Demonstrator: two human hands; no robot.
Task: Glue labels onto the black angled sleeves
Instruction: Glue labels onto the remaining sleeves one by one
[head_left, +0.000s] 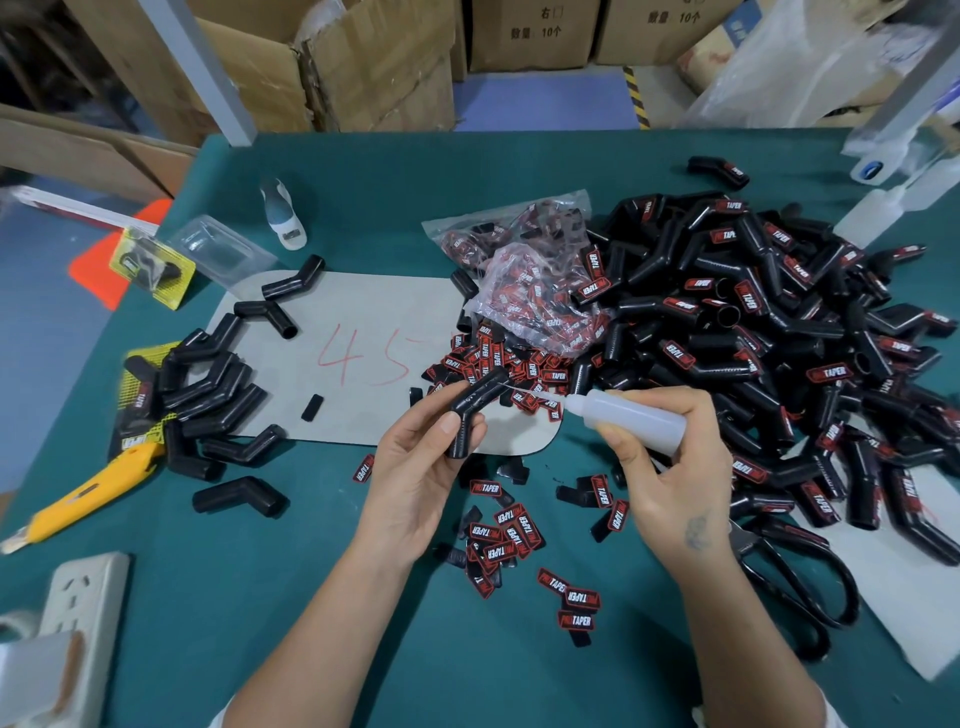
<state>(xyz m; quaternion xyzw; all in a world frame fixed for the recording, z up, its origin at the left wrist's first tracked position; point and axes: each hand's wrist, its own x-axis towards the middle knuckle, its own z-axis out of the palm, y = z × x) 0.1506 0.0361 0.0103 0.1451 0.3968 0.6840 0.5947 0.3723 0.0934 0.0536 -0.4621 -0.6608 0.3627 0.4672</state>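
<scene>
Gripping a black angled sleeve (474, 410) in the left hand (415, 483), the person held it above the grey mat (363, 312), on which "45" was scrawled in red. The right hand (675, 478) clasped a translucent glue bottle (631, 413), its thin nozzle touching the sleeve. Loose labels (506, 535) reading "PROTAPER" lay on the green table (260, 597). Labelled sleeves (779, 322) were piled to the right, and cartons (530, 31) behind read "10个".

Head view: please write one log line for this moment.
left hand: holds sleeve | right hand: glue bottle, tip at sleeve | label: not yet on
</scene>
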